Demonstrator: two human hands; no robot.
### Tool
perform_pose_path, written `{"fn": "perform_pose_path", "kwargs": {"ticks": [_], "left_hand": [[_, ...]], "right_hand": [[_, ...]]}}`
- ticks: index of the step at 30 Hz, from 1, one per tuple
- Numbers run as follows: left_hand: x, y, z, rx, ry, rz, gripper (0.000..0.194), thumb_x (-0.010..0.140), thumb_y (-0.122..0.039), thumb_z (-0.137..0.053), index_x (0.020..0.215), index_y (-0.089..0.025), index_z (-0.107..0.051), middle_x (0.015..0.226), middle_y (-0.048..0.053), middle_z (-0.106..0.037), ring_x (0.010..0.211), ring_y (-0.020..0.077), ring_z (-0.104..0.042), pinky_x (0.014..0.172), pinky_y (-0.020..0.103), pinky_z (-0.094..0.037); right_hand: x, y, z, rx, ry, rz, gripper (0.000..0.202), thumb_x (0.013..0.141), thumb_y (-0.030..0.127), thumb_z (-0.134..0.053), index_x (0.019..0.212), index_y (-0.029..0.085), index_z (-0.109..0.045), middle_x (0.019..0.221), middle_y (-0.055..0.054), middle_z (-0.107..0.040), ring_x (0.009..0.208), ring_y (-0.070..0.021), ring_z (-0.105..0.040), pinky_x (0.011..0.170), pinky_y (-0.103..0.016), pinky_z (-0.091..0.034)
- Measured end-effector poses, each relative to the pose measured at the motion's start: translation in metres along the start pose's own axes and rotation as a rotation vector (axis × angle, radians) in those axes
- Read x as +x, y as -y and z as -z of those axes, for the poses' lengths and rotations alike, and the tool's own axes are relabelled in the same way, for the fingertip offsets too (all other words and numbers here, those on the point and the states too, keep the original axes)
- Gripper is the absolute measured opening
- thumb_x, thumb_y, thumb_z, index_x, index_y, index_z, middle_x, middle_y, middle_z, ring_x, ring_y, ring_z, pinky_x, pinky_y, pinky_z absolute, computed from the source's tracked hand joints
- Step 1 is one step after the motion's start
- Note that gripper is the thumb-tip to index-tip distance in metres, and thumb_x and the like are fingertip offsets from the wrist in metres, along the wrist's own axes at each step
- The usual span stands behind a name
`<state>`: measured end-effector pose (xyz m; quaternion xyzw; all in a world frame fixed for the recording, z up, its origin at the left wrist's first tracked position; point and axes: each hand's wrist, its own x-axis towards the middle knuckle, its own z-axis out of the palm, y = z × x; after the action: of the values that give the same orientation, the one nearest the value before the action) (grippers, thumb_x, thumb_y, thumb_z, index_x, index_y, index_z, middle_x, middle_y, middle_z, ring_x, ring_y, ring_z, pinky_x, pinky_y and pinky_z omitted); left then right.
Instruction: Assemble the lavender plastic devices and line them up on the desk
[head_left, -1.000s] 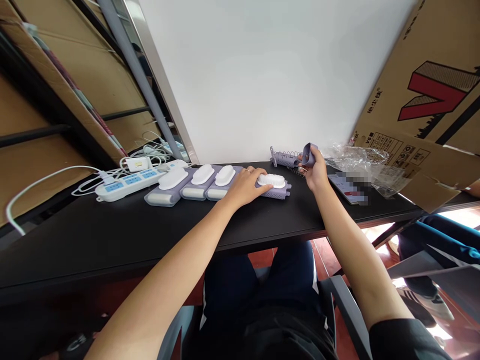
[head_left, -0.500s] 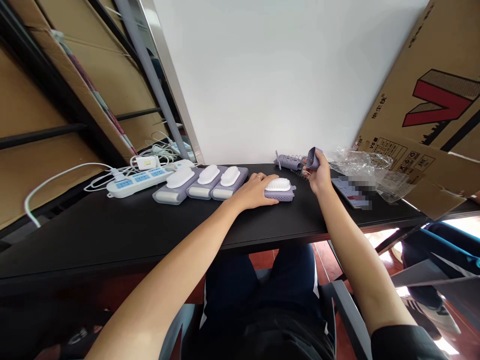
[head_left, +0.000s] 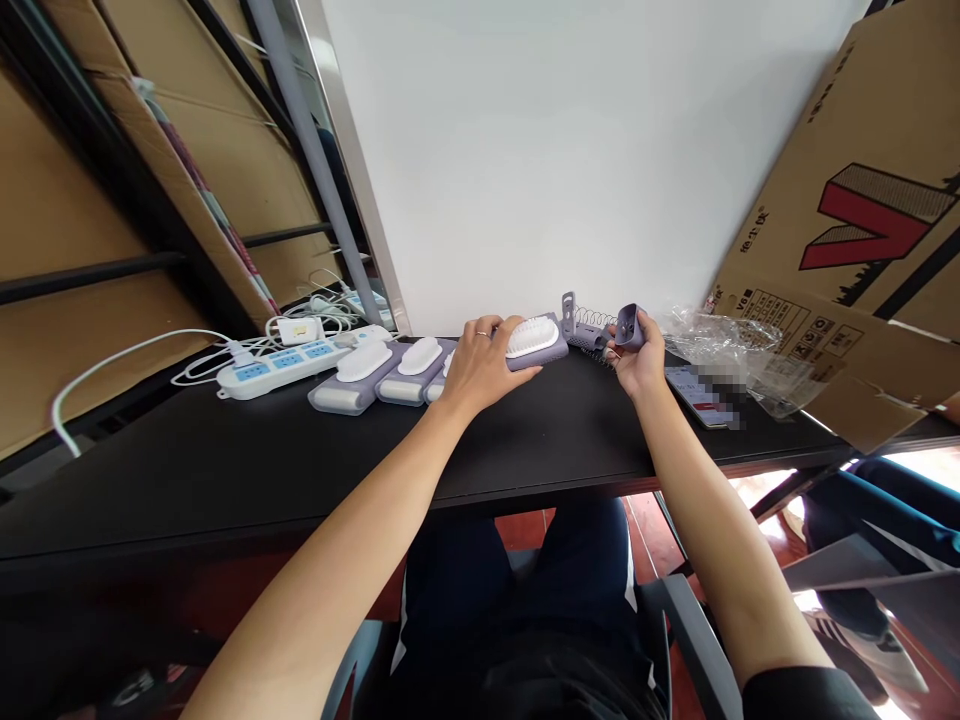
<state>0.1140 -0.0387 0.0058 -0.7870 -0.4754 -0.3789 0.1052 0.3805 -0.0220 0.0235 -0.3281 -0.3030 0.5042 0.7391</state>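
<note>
My left hand (head_left: 484, 362) is closed around a purple case with a white bristled brush (head_left: 534, 338) on its top. The case is tilted, its right end reaching a purple perforated part with a thin wire coil (head_left: 588, 330). In my right hand (head_left: 642, 362) is a small purple hollow cap (head_left: 628, 326), its opening turned toward me. Left of my left hand lie several similar purple cases topped with white ovals, among them one purple case (head_left: 352, 385) at the far left. My left hand partly hides the nearest of these.
A white power strip (head_left: 281, 366) with tangled cables is on the black table (head_left: 300, 470) at the left. Clear plastic wrapping (head_left: 742, 345) and a phone (head_left: 697, 393) lie at the right. Behind them stands a cardboard box (head_left: 840, 260), beside a white panel (head_left: 562, 150).
My left hand has raised and tilted the brush-topped case, moving it left and away from me. The cap in my right hand has turned slightly, and the perforated part by it has shifted.
</note>
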Motion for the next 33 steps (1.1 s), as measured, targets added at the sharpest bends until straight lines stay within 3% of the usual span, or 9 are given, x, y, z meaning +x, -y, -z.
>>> {"fn": "perform_pose_path", "kwargs": {"ticks": [16, 33], "left_hand": [[0.0026, 0.0042, 0.0076, 0.011, -0.060, 0.049, 0.080, 0.081, -0.052, -0.083, 0.148, -0.025, -0.050, 0.140, 0.015, -0.053, 0.130, 0.0373, -0.047, 0.109, 0.051, -0.047], [0.0014, 0.0092, -0.0004, 0.065, -0.141, -0.049, 0.080, 0.081, -0.051, -0.084, 0.148, -0.025, -0.050, 0.138, 0.016, -0.054, 0.128, 0.0372, -0.049, 0.107, 0.052, -0.047]], "right_hand": [[0.0027, -0.0005, 0.0019, 0.018, -0.003, 0.025, 0.029, 0.088, 0.051, -0.066, 0.086, 0.023, -0.059, 0.071, 0.000, -0.069, 0.049, -0.0108, -0.057, 0.041, -0.020, -0.043], [0.0069, -0.0045, 0.0035, -0.079, -0.032, 0.045, 0.026, 0.086, 0.050, -0.065, 0.091, 0.026, -0.056, 0.075, 0.001, -0.072, 0.050, -0.0107, -0.058, 0.041, -0.019, -0.040]]}}
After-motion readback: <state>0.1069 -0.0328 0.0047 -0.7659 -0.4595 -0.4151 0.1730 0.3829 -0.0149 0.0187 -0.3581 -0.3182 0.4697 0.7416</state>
